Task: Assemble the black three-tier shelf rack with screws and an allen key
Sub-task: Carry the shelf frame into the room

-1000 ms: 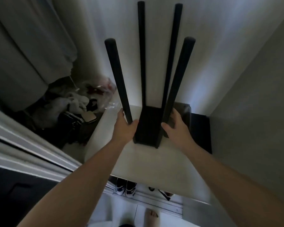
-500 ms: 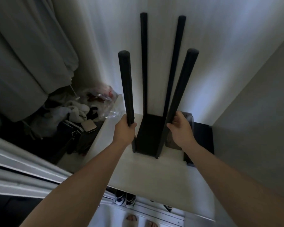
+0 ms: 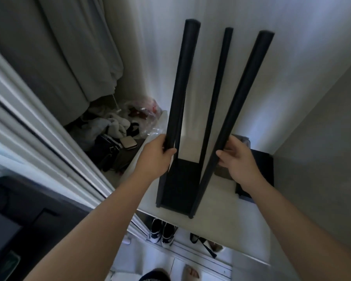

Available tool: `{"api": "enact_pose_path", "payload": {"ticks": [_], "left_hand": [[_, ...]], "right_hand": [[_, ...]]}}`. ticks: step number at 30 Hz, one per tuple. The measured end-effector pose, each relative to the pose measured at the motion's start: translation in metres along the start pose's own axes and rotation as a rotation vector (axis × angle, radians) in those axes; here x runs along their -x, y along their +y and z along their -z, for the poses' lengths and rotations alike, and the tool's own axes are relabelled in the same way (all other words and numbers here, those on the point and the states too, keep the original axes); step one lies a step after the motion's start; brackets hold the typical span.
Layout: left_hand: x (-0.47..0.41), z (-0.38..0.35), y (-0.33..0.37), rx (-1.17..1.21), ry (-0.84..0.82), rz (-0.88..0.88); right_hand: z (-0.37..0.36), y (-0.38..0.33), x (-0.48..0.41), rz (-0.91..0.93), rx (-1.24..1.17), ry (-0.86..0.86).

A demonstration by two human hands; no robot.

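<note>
White cabinet top (image 3: 221,211) by the wall carries our black rack (image 3: 176,179), posts standing straight up. Our left hand (image 3: 156,157) grips the near left post (image 3: 181,82), our right hand (image 3: 239,159) the near right post (image 3: 239,102), equally close.

The white desk (image 3: 221,226) fills the corner and meets both walls. The black rack (image 3: 176,185) stands on it close to the front edge, with its base panel down and its posts rising. Just to the right of the rack lies a flat grey-brown thing (image 3: 223,171). Beyond that, a black box (image 3: 261,169) sits against the side wall. Crumpled clear plastic (image 3: 157,126) rests at the far left edge.
</note>
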State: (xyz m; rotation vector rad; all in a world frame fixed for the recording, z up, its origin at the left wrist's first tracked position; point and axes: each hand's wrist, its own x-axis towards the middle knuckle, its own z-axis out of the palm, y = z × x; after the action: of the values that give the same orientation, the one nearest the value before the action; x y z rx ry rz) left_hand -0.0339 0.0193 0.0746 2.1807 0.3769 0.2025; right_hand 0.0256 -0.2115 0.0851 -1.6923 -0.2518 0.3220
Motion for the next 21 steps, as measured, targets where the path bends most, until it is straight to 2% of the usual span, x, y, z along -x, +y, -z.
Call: {"api": "enact_pose_path", "payload": {"ticks": [7,11,21], "left_hand": [[0.066,0.041,0.008,0.000,-0.055,-0.043],[0.114,0.064,0.012,0.040,-0.149,-0.088],[0.245,0.107,-0.012,0.100,-0.349,-0.181]], "right_hand": [[-0.012,-0.024,0.071,0.061,-0.014,-0.052],[-0.026,-0.035,0.128,0.103,-0.006,-0.036],[-0.080,-0.031,0.299,0.128,-0.070,0.155]]}}
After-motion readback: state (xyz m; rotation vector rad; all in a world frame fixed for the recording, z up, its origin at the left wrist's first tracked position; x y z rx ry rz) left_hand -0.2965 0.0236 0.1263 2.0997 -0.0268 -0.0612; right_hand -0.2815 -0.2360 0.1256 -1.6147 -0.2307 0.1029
